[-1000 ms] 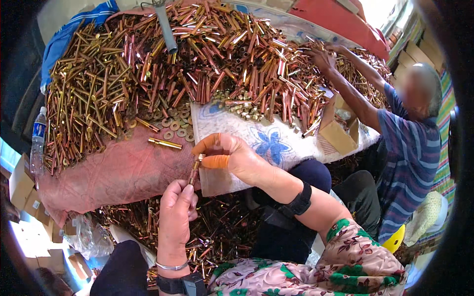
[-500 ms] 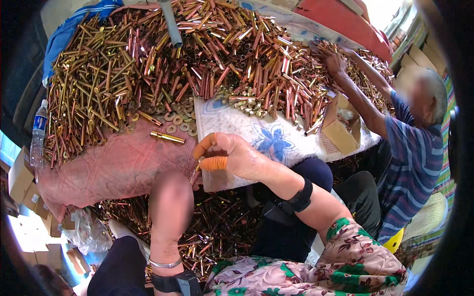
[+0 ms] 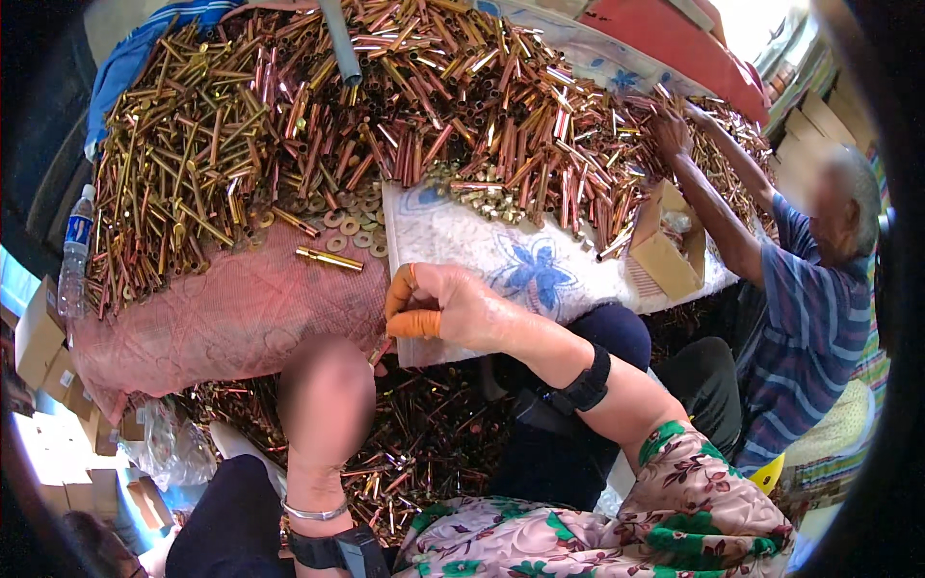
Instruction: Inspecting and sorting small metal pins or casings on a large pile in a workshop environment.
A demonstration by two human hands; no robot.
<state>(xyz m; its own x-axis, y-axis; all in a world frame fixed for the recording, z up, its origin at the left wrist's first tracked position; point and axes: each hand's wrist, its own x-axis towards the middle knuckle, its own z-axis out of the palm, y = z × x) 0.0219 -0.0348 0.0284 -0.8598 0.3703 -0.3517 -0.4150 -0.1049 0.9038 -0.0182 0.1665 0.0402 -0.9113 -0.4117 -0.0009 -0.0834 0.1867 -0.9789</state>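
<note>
My left hand [image 3: 328,400] is low at the near edge of the pink mat [image 3: 241,328]; it is blurred, so its fingers are hidden. From its right side sticks the end of a thin copper-coloured metal bolt [image 3: 381,351], which it appears to hold upright. My right hand [image 3: 448,306], with orange coverings on thumb and forefinger, is pinched closed just above the bolt end, over the border between pink mat and white cloth [image 3: 453,250]. Anything in its fingertips is hidden. A gold-coloured anchor bolt [image 3: 330,259] lies on the mat, beside flat washers [image 3: 352,226].
A big heap of metal sleeves and bolts [image 3: 385,106] covers the far side, with nuts [image 3: 496,199] along its front. A cardboard box [image 3: 667,260] stands right, near a co-worker [image 3: 809,250] reaching into the heap. A water bottle [image 3: 75,255] stands left; a grey pipe [image 3: 342,43] juts in.
The bolt end has dropped slightly and parted from my right fingertips. My left hand has shifted a little left. The co-worker's hands have moved slightly right and nearer.
</note>
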